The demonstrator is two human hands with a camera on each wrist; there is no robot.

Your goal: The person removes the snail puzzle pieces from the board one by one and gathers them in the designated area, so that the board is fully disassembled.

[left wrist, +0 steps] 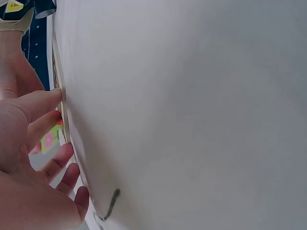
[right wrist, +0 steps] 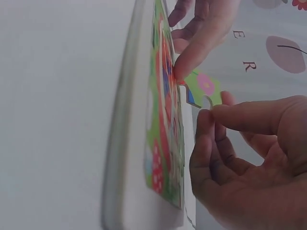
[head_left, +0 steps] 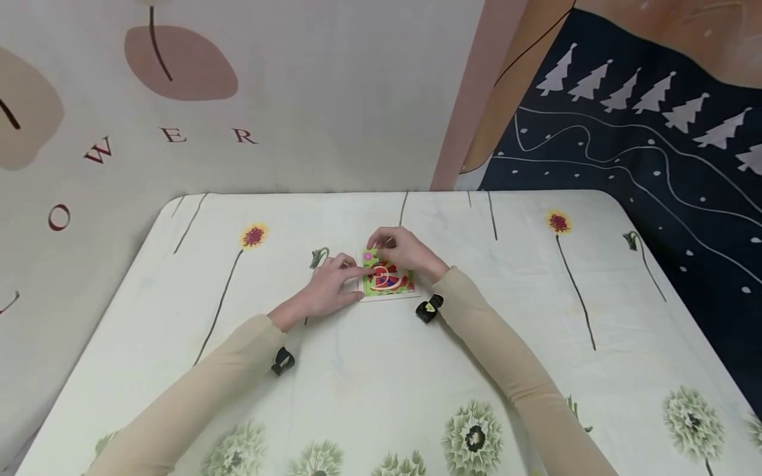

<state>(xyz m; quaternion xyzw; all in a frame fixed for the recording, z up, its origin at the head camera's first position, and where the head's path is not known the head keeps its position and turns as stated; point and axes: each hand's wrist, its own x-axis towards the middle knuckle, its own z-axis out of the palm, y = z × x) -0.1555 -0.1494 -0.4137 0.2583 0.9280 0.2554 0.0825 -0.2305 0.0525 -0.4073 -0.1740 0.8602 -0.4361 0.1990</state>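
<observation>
A small jigsaw puzzle [head_left: 397, 280] with a red, blue and green picture lies in a white tray [head_left: 389, 297] on the table. My right hand [head_left: 411, 252] is at its far side. In the right wrist view its thumb and fingers pinch a green puzzle piece [right wrist: 207, 84] with a pink flower, tilted up from the board. From the left, my left hand [head_left: 327, 287] reaches across with its index finger straight onto the picture. The left thumb [left wrist: 45, 101] lies at the tray's near edge, while the other fingers are spread at its left side.
A white cloth printed with flowers covers the table [head_left: 357, 370]. Behind it hangs a pale wall covering [head_left: 333, 99] with letters, and at the right a dark blue cloth [head_left: 595, 132] with tree shapes. Black wrist cameras sit under both sleeves.
</observation>
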